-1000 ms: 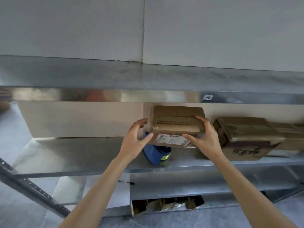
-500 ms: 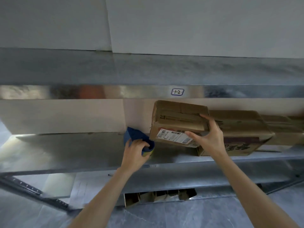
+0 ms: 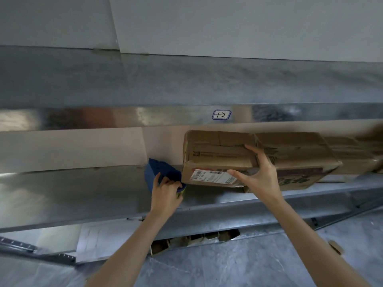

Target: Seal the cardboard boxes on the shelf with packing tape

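While I watch from far away, my left hand is curled round the blue tape holder. It is down by the metal shelf, just left of the small cardboard box. My right hand grips the right end of that box, with fingers on top and thumb on the front by the white label. The box is on the shelf, right against a bigger box. I cannot tell if its front edge is lifted. My hands are apart. A small tag sticks on the shelf above.
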`<state>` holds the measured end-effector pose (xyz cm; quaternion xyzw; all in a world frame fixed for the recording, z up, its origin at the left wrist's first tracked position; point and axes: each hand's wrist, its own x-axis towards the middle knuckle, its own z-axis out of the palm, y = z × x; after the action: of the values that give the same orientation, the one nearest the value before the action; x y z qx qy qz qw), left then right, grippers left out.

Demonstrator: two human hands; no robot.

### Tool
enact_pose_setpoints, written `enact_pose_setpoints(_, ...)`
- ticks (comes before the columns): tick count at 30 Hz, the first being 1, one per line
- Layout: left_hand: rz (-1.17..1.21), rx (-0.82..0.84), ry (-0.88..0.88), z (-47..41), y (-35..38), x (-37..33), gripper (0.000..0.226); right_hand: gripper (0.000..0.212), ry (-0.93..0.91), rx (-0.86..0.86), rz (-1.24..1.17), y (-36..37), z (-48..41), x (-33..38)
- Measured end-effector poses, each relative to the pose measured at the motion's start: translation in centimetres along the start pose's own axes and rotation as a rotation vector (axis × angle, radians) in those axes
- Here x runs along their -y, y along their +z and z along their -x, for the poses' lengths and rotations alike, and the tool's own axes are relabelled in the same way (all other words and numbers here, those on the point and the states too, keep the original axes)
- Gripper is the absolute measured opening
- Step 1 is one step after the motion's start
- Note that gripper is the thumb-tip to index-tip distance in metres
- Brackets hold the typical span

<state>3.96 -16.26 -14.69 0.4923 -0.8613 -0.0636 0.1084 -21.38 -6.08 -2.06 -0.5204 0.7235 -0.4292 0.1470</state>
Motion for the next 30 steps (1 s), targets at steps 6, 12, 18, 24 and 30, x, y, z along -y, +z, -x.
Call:
enact_pose_setpoints(6, 0.024, -0.061, 0.003, 1.0, -0.2, 2.6, 0.023, 0.085, -0.006, 0.026, 0.02, 1.0, -0.3, -0.3)
enact_pose_setpoints(12, 0.054, -0.075, 0.03, 3.0, -1.8, 7.5, 0.029, 0.086, 0.004, 0.094, 0.02, 2.7, -0.8, -1.3)
enact_pose_setpoints(18, 0.12, -0.089, 0.043, 3.7, -2.6, 9.3, 0.032, 0.084, 0.029, 0.148, 0.071, 4.8, -1.3, -3.1)
enact_pose_setpoints(24, 0.204, -0.132, 0.044, 3.6, -2.7, 9.1, 0.027, 0.083, 0.047, 0.17, 0.074, 5.4, -2.0, -4.1)
enact_pose_setpoints(30, 0.231, -0.172, 0.045, 3.2, -3.5, 8.5, 0.028, 0.083, 0.071, 0.221, 0.068, 5.3, -2.8, -4.4)
